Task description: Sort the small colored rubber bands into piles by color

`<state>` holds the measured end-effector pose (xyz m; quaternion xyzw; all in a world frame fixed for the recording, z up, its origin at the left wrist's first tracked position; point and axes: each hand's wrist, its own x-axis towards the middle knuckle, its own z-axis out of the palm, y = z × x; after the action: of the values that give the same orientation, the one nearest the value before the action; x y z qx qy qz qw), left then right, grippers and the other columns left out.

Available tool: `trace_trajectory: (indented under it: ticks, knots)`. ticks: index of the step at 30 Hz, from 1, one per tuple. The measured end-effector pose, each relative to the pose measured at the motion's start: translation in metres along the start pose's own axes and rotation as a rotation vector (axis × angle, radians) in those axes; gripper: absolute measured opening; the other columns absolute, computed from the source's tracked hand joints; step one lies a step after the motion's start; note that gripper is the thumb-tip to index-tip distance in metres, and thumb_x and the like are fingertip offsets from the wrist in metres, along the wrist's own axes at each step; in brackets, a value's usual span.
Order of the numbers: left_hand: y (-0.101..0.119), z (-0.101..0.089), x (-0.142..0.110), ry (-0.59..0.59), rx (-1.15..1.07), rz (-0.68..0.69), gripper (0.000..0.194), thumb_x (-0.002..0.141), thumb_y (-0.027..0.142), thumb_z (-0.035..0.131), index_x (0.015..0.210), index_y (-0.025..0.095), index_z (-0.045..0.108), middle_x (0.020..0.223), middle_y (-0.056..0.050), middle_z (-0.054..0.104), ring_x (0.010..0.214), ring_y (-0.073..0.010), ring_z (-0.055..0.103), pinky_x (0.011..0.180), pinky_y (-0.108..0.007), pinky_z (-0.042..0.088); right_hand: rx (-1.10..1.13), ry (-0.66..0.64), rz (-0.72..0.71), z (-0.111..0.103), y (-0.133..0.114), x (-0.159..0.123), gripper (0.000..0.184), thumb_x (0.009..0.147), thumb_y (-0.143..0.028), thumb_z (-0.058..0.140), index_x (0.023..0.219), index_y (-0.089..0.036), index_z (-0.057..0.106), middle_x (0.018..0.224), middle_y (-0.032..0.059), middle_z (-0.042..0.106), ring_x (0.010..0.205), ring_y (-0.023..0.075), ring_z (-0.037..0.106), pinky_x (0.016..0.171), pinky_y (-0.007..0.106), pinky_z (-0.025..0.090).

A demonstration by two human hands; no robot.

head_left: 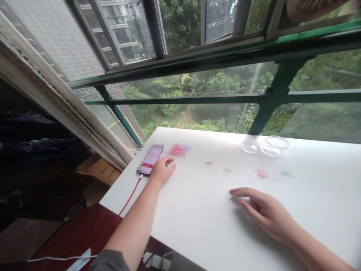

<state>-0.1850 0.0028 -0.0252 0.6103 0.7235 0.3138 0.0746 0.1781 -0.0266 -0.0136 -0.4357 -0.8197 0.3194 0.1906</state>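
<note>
My left hand (163,169) rests on the white table, fingers loosely bent and thumb apart, with nothing visible in it. It lies beside a phone (149,160) with a lit screen, just short of a blurred pile of red, pink and blue thin bands (179,150). Over the middle of the table is my right hand (262,210), open, index finger stretched left and thumb apart. Beyond it, smaller groups of thin looped bands form a row: purple-pink (209,163), yellow (227,171), pink (261,173) and teal (287,173).
Clear round dishes (270,150) stand at the table's back edge, one leaning over another. A red cable (130,197) runs from the phone over the near edge. Behind the white table (197,210) are a green railing (183,101) and windows. A cardboard box (98,169) sits at left.
</note>
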Motion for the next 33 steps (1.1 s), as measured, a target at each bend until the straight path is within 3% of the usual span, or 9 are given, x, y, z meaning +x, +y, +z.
trace_trajectory:
  ticks: [8,17,24,29,33]
  knots:
    - [-0.001,-0.001,0.006,0.009,-0.058,-0.066,0.024,0.072,0.022,0.057,0.094,0.018,0.066,0.081,-0.005,0.068,0.068,-0.0144,0.06,0.068,-0.027,0.05,0.083,0.021,-0.044,-0.006,0.001,0.003,0.027,0.086,-0.037,0.045,0.1,-0.021,0.062,0.105,0.0088,0.066,0.066,0.0152,0.058,0.064,0.029,0.048]
    - [-0.001,0.0,0.005,0.11,-0.133,-0.101,0.019,0.075,0.021,0.055,0.09,0.015,0.064,0.085,-0.007,0.069,0.077,-0.0157,0.064,0.074,-0.028,0.051,0.119,-0.008,-0.019,-0.009,0.006,0.007,0.033,0.088,-0.043,0.042,0.098,-0.019,0.061,0.061,0.0002,0.06,0.051,0.0132,0.051,0.054,0.027,0.041]
    - [-0.006,-0.009,0.002,0.097,-0.143,-0.146,0.029,0.074,0.017,0.051,0.101,0.016,0.061,0.1,-0.007,0.068,0.078,-0.0153,0.063,0.077,-0.029,0.049,0.184,-0.001,0.016,-0.013,-0.003,0.004,0.032,0.086,-0.044,0.044,0.095,-0.019,0.061,0.055,-0.0019,0.055,0.05,0.0139,0.054,0.056,0.027,0.042]
    - [-0.006,-0.019,-0.016,0.029,-0.113,-0.17,0.03,0.069,0.016,0.054,0.097,0.015,0.065,0.084,-0.006,0.068,0.07,-0.0158,0.061,0.073,-0.029,0.048,0.2,0.021,0.034,-0.014,-0.005,0.004,0.029,0.086,-0.041,0.045,0.091,-0.018,0.061,0.057,-0.0006,0.058,0.054,0.0148,0.058,0.06,0.028,0.043]
    - [-0.002,-0.025,-0.03,-0.037,0.028,-0.123,0.027,0.067,0.026,0.06,0.091,0.017,0.069,0.086,-0.006,0.066,0.076,-0.0178,0.059,0.075,-0.03,0.046,0.21,0.028,0.042,-0.01,0.002,0.007,0.028,0.086,-0.041,0.045,0.086,-0.018,0.06,0.062,0.0014,0.062,0.055,0.0154,0.06,0.06,0.028,0.044]
